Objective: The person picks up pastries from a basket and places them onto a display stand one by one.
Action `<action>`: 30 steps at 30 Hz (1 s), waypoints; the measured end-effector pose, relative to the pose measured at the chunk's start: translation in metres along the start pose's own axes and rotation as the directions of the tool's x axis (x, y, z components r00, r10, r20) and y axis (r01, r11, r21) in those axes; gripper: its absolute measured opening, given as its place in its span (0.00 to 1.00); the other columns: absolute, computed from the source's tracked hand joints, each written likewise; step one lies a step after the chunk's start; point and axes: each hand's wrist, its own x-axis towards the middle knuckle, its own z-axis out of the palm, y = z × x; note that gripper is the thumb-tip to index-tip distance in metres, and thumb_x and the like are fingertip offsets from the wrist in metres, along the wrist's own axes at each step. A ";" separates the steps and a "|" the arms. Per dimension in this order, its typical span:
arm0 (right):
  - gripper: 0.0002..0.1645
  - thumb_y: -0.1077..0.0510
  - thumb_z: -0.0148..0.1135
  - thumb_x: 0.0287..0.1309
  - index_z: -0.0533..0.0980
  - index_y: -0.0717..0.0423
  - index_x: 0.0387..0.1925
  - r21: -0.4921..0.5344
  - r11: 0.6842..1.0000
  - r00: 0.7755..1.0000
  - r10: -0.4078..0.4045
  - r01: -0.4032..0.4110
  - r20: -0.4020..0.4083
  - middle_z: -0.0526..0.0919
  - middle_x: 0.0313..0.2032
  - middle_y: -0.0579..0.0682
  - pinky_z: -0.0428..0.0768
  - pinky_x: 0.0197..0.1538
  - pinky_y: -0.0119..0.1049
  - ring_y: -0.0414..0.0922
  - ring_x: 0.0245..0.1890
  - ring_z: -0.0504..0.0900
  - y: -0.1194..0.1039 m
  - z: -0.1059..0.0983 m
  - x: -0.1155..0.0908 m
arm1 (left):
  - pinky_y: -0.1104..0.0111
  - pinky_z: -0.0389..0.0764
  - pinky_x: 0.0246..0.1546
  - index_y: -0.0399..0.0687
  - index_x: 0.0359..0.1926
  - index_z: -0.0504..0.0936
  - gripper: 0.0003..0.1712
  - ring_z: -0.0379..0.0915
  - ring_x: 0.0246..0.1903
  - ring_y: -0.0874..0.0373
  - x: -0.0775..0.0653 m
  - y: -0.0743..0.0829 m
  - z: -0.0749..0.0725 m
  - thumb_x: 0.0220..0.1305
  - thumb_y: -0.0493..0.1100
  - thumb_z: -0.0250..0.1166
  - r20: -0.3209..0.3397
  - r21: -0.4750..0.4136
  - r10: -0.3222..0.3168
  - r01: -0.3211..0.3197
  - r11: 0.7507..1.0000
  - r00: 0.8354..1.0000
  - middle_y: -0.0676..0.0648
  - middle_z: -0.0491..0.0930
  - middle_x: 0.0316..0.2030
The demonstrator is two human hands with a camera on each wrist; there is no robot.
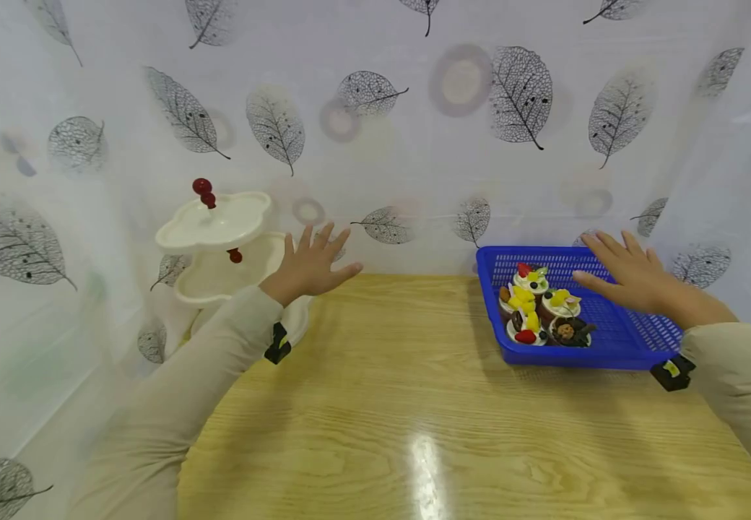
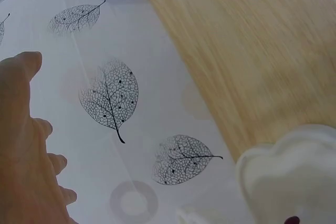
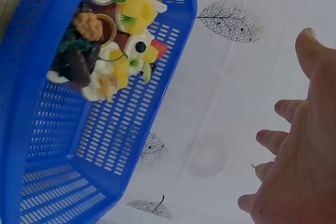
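Observation:
My left hand [image 1: 310, 267] is held up with its fingers spread, in front of a tiered white stand [image 1: 216, 224] with dark red knobs. In the left wrist view part of a scalloped white tier [image 2: 294, 171] shows at the lower right. Over the right part of a blue plastic basket [image 1: 616, 336] hovers my right hand [image 1: 642, 282], fingers straight and spread, holding nothing. Several small cupcakes [image 1: 560, 303] with fruit, cream and chocolate toppings are grouped at the basket's left side. In the right wrist view the cupcakes [image 3: 121, 30] lie apart from the hand.
A wooden table [image 1: 401, 390] lies under everything. Behind it and along the sides hangs a white curtain [image 1: 388, 166] printed with grey leaves. Each wrist carries a small black device [image 1: 278, 343].

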 end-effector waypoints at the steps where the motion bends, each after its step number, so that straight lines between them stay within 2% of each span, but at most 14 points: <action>1: 0.47 0.38 0.42 0.70 0.33 0.54 0.75 0.000 1.000 1.000 0.000 0.000 -0.006 0.32 0.72 0.69 0.26 0.59 0.76 0.69 0.67 0.19 0.003 0.002 -0.003 | 0.34 0.24 0.64 0.62 0.76 0.34 0.47 0.20 0.72 0.37 0.000 0.000 0.001 0.65 0.75 0.37 0.000 -0.001 0.001 -0.001 1.000 1.000 0.43 0.31 0.76; 7: 0.45 0.42 0.44 0.70 0.38 0.58 0.75 0.017 1.000 0.996 -0.012 0.014 -0.085 0.39 0.71 0.74 0.30 0.59 0.77 0.74 0.67 0.25 0.029 0.024 -0.026 | 0.34 0.25 0.63 0.60 0.76 0.35 0.47 0.22 0.72 0.36 -0.001 0.003 0.005 0.66 0.74 0.37 0.002 0.001 0.006 -0.006 1.000 1.000 0.43 0.31 0.76; 12: 0.44 0.47 0.47 0.70 0.41 0.60 0.75 0.017 0.999 0.988 -0.027 0.030 -0.155 0.43 0.69 0.76 0.40 0.54 0.82 0.78 0.66 0.30 0.053 0.054 -0.047 | 0.33 0.27 0.64 0.61 0.76 0.35 0.46 0.22 0.72 0.35 -0.002 0.009 0.012 0.66 0.74 0.36 0.010 -0.003 0.026 -0.026 1.000 1.000 0.44 0.31 0.76; 17: 0.42 0.49 0.48 0.70 0.41 0.56 0.75 0.069 0.997 0.984 -0.022 0.035 -0.179 0.44 0.69 0.77 0.35 0.56 0.80 0.77 0.66 0.30 0.069 0.085 -0.068 | 0.35 0.27 0.65 0.64 0.76 0.35 0.46 0.23 0.72 0.35 -0.003 0.018 0.023 0.65 0.75 0.37 -0.017 -0.038 0.064 -0.064 0.997 0.998 0.46 0.31 0.76; 21: 0.41 0.51 0.49 0.70 0.44 0.57 0.75 0.102 0.994 0.978 -0.025 0.047 -0.209 0.48 0.68 0.77 0.32 0.59 0.77 0.76 0.67 0.33 0.076 0.107 -0.080 | 0.35 0.32 0.66 0.65 0.76 0.37 0.45 0.25 0.72 0.37 -0.006 0.029 0.032 0.65 0.75 0.38 -0.041 -0.033 0.112 -0.114 0.993 0.993 0.47 0.33 0.76; 25: 0.39 0.51 0.51 0.69 0.49 0.53 0.75 0.065 0.997 0.967 -0.025 0.043 -0.254 0.54 0.67 0.75 0.30 0.60 0.77 0.74 0.68 0.38 0.077 0.122 -0.086 | 0.35 0.34 0.66 0.63 0.76 0.40 0.45 0.28 0.73 0.39 -0.012 0.043 0.038 0.66 0.74 0.39 -0.056 -0.022 0.164 -0.165 0.986 0.985 0.48 0.36 0.76; 27: 0.39 0.49 0.52 0.68 0.50 0.47 0.75 0.023 0.999 0.962 -0.020 0.028 -0.274 0.57 0.66 0.72 0.28 0.61 0.75 0.73 0.68 0.42 0.076 0.128 -0.088 | 0.36 0.34 0.67 0.62 0.76 0.42 0.45 0.29 0.73 0.39 -0.015 0.048 0.042 0.66 0.74 0.40 -0.060 -0.030 0.184 -0.186 0.982 0.981 0.47 0.37 0.76; 30: 0.38 0.47 0.54 0.67 0.54 0.43 0.74 -0.021 1.000 0.949 -0.013 0.007 -0.316 0.63 0.63 0.69 0.27 0.62 0.73 0.73 0.65 0.52 0.074 0.137 -0.089 | 0.35 0.35 0.66 0.62 0.76 0.42 0.45 0.29 0.73 0.39 -0.018 0.053 0.048 0.66 0.73 0.40 -0.056 -0.051 0.202 -0.205 0.977 0.978 0.47 0.38 0.76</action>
